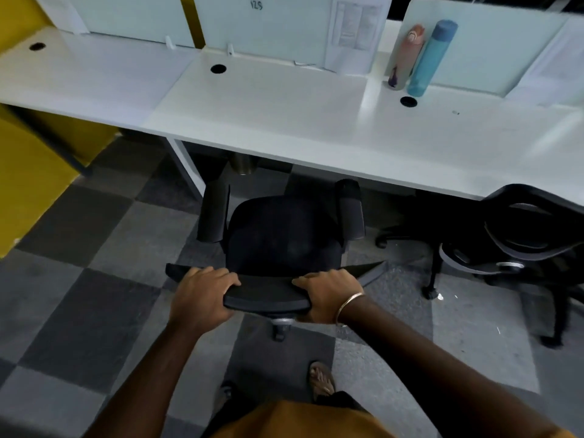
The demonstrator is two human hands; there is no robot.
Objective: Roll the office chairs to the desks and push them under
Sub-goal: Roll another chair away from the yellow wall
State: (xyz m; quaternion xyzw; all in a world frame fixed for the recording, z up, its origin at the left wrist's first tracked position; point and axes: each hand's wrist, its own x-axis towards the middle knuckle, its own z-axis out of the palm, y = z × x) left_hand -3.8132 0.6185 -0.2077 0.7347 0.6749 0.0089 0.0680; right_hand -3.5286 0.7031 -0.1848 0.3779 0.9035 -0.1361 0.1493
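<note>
A black office chair (284, 235) stands in front of me, facing the long white desk (268, 112). Its seat is just short of the desk's front edge, and the tips of its armrests reach that edge. My left hand (202, 292) grips the left end of the chair's headrest (265, 294). My right hand (328, 292), with a bangle on the wrist, grips the right end. A second black mesh chair (518, 245) stands at the right, partly under the desk.
Two tall bottles, one pink (406, 56) and one blue (431, 58), stand on the desk by a white divider panel (284, 23). A white desk leg (186, 165) is left of the chair. A yellow wall (28, 172) borders the grey checkered carpet at the left.
</note>
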